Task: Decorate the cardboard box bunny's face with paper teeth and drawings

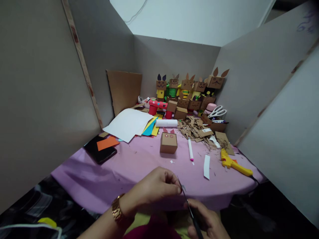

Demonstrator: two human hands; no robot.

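Left hand (156, 187), gold watch (117, 209) on the wrist, is pinching a tiny white paper scrap (183, 188) between thumb and fingertips, right at the near edge of the bench (139, 166). Right hand (206, 220) sits lower, clenched around the handles of dark scissors (189, 207), blades angled up so the tips meet the scrap. Can't tell if the blades are apart or closed, too thin and blurry.

Just past the hands, on the purple cloth: a small cardboard box (168, 142) with two red circles on the front and little pink ears on top, standing alone mid-bench. Right of it lies a white marker (190, 150) with a pink tip, then a white paper strip (206, 166), then a yellow glue gun (235, 162) near the right edge.

To the left there's a black phone (101, 151) with an orange paper piece (107, 142) lying on it, and behind that a stack of white sheets (128, 123) over some coloured paper (151, 127). A white roll (166, 123) lies behind the box, next to a heap of cardboard scraps (196, 129).

At the back, a row of cardboard animal figures (188, 88) with ears and drawn faces, white scissors (217, 112) to their right, and a brown cardboard sheet (124, 89) leaning on the grey panel at the left.
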